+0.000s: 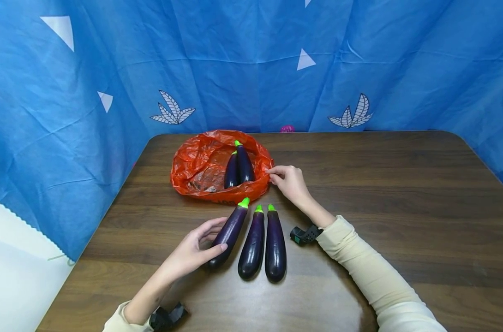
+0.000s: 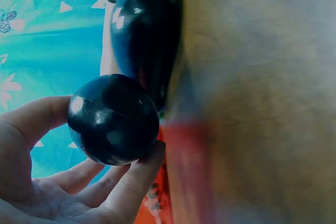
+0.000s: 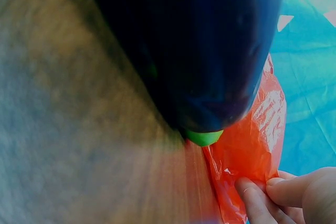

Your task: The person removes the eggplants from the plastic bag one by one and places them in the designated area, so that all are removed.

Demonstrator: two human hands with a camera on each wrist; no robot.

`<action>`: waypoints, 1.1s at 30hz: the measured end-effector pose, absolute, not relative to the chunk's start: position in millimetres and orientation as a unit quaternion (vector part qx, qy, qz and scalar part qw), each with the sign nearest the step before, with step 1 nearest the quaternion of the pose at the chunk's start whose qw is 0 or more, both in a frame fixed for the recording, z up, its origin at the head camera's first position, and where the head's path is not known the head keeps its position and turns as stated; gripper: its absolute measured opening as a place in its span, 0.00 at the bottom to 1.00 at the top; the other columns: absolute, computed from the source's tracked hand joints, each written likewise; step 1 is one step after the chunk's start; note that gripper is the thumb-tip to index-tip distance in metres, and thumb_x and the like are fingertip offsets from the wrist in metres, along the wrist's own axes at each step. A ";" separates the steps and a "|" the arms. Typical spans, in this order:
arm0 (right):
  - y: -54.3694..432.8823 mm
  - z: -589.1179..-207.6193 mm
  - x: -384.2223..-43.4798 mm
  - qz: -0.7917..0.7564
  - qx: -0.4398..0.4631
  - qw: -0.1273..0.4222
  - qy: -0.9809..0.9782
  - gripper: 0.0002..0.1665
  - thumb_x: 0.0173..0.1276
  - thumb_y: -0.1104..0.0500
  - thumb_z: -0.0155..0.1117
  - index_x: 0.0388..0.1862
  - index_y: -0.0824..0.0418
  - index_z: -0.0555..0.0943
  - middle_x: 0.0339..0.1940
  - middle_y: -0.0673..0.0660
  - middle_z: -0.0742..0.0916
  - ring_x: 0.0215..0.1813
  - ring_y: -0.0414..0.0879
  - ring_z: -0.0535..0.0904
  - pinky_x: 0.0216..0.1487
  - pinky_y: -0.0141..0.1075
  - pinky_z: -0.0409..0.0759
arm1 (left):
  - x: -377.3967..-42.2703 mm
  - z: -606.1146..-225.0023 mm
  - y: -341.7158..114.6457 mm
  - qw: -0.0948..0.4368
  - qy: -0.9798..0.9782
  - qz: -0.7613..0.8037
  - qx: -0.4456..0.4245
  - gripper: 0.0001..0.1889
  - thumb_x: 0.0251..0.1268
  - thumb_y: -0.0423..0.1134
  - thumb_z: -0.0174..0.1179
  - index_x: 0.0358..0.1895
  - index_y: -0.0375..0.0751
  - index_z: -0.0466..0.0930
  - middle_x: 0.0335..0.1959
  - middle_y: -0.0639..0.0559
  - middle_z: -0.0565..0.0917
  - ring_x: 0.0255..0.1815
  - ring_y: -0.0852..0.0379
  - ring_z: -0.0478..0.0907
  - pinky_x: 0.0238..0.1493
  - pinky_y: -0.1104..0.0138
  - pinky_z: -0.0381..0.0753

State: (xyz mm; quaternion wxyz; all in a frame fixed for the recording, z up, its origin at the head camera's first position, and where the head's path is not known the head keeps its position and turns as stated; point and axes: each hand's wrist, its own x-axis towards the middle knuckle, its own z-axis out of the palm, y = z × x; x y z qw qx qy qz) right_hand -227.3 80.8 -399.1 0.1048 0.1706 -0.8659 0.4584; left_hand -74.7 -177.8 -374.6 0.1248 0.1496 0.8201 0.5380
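Firstly, white cloth point(image 1: 19, 276): left of the surface point(image 1: 401, 203), next to the blue curtain point(image 1: 251, 78).
Left hand point(image 1: 196, 251): fingers grasping an eggplant point(image 1: 232, 230), its green tip pointing toward the red bag point(image 1: 186, 168).
Bag: gaping on the surface, two eggplants point(image 1: 245, 165) inside near its right wall; its front rim stands between them and the held one.
Loose eggplants point(image 1: 252, 249): side by side on the surface, right of the held one.
Right hand point(image 1: 291, 183): fingers pinching the bag's right rim.
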 end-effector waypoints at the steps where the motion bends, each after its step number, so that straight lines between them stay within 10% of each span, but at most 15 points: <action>1: 80.5 -399.1 -227.3 0.459 0.171 0.105 -0.866 0.08 0.63 0.68 0.63 0.39 0.65 0.86 0.35 0.57 0.87 0.28 0.42 0.80 0.34 0.35 0.79 | -74.3 -376.5 -177.6 0.125 0.820 0.537 0.151 0.30 0.59 0.35 0.64 0.65 0.37 0.66 0.54 0.42 0.76 0.50 0.49 0.74 0.53 0.56 0.71; 23: 79.7 -398.2 -227.7 0.472 0.171 0.097 -0.859 0.08 0.63 0.70 0.62 0.39 0.66 0.86 0.35 0.58 0.86 0.30 0.43 0.82 0.35 0.34 0.80 | -75.1 -383.2 -163.9 0.072 0.877 0.448 0.160 0.29 0.57 0.41 0.66 0.62 0.37 0.69 0.51 0.42 0.79 0.45 0.49 0.79 0.49 0.51 0.73; 33: 79.0 -400.6 -225.4 0.472 0.170 0.094 -0.860 0.08 0.63 0.69 0.63 0.39 0.65 0.86 0.35 0.58 0.86 0.29 0.44 0.81 0.36 0.34 0.80 | -73.3 -384.3 -160.0 0.075 0.881 0.440 0.159 0.29 0.57 0.41 0.66 0.62 0.37 0.69 0.48 0.42 0.78 0.42 0.50 0.78 0.35 0.66 0.78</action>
